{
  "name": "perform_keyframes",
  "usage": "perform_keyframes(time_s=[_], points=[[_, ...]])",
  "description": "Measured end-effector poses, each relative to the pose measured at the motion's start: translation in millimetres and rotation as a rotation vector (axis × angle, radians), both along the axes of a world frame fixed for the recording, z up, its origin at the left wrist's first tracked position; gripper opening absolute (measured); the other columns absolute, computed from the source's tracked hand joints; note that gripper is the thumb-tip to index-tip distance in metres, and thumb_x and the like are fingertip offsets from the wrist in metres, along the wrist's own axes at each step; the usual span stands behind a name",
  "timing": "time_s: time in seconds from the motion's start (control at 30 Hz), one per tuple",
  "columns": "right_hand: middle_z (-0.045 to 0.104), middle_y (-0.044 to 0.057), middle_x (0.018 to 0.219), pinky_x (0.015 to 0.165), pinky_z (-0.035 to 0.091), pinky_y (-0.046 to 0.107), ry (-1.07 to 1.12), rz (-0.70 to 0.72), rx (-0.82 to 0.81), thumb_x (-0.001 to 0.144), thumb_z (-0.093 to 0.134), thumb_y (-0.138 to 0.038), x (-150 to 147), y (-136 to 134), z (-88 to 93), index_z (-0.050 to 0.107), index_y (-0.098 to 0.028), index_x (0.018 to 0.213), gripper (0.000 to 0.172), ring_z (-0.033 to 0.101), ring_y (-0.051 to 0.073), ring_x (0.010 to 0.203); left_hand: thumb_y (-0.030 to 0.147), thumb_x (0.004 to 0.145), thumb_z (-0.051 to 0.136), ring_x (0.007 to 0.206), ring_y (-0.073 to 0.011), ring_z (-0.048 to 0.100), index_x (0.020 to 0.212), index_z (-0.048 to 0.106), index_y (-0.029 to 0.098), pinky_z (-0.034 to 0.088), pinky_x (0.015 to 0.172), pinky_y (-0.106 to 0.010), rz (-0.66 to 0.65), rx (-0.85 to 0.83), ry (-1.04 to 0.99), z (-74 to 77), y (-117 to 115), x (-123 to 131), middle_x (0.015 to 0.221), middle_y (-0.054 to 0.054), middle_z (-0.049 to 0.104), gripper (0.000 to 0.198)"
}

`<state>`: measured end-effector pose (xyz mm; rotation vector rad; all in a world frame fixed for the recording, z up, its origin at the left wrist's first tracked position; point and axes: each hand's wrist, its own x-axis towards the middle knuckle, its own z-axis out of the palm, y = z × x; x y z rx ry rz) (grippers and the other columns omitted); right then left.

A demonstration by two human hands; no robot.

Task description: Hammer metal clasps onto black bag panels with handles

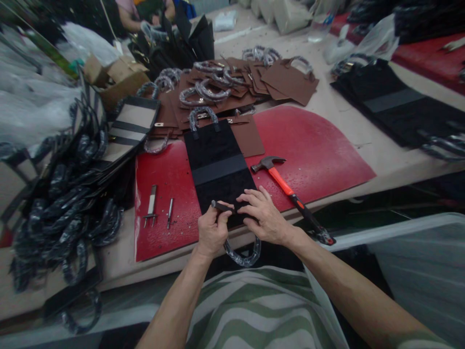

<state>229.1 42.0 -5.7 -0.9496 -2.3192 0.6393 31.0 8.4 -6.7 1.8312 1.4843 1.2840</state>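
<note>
Crumpled translucent plastic sheeting (pixel 32 99) lies heaped at left, near a brown cardboard box (pixel 121 92); a whitish packet (pixel 225 21) (too blurred to identify further) sits top centre, a clear plastic bag (pixel 380 39) upper right.

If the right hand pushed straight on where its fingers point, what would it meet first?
The right hand would probably meet the dark rod-shaped tool held in the left hand; depth is hard to judge there, and it may already be touching.

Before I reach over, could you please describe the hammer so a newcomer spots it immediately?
On the table, find the red mat. Right of the black bag panel there lies the hammer. Unlike its neighbours, it has a bright orange and black handle.
</note>
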Motion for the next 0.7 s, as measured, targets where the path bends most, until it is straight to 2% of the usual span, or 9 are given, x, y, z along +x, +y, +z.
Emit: perform_keyframes(time_s=[0.23,0.37,0.47,0.57,0.7], points=[[0.062,0.007,0.126,0.116,0.02,0.06,0.086,-0.033,-0.015,0.079,0.059,-0.015,-3,0,-1.2,0.066,-0.021,0.097,0.02,0.044,0.029,0.133,0.021,0.093,0.054,0.085,-0.0177,0.073,0.099,0.064,0.02,0.058,0.077,-0.027,-0.024,-0.02,0.046,4.3,4,1,0.093,-0.004,0.074,0.012],[0.065,0.008,0.12,0.112,0.032,0.056,0.22,-0.065,-0.018,0.082,0.056,-0.016,4,0,6.1,0.066,-0.022,0.093,0.016,0.053,0.027,0.125,0.019,0.092,0.054,0.086,-0.0173,0.072,0.098,0.064,0.02,0.057,0.079,-0.027,-0.032,-0.066,-0.018,6.7,7,-2,0.091,-0.003,0.074,0.012],[0.067,0.008,0.112,0.103,0.042,0.048,0.259,-0.174,0.04,0.086,0.054,-0.017,16,-2,17.1,0.065,-0.022,0.089,0.013,0.059,0.025,0.114,0.019,0.092,0.053,0.085,-0.0171,0.072,0.097,0.064,0.02,0.057,0.078,-0.027,-0.034,-0.06,-0.024,6.7,6,-2,0.091,-0.004,0.074,0.012],[0.067,0.008,0.109,0.1,0.044,0.046,0.21,-0.303,0.106,0.088,0.054,-0.018,32,-5,25.7,0.066,-0.021,0.087,0.012,0.061,0.025,0.108,0.019,0.092,0.054,0.082,-0.017,0.072,0.098,0.064,0.019,0.057,0.074,-0.026,-0.022,-0.005,0.041,4.7,3,1,0.091,-0.004,0.074,0.012],[0.068,0.01,0.106,0.096,0.045,0.046,0.157,-0.45,0.169,0.087,0.055,-0.018,55,-4,23.4,0.068,-0.02,0.086,0.013,0.061,0.027,0.105,0.019,0.093,0.054,0.082,-0.0167,0.073,0.1,0.063,0.019,0.057,0.075,-0.025,-0.001,0.07,0.145,0.7,2,4,0.091,-0.004,0.074,0.012]])
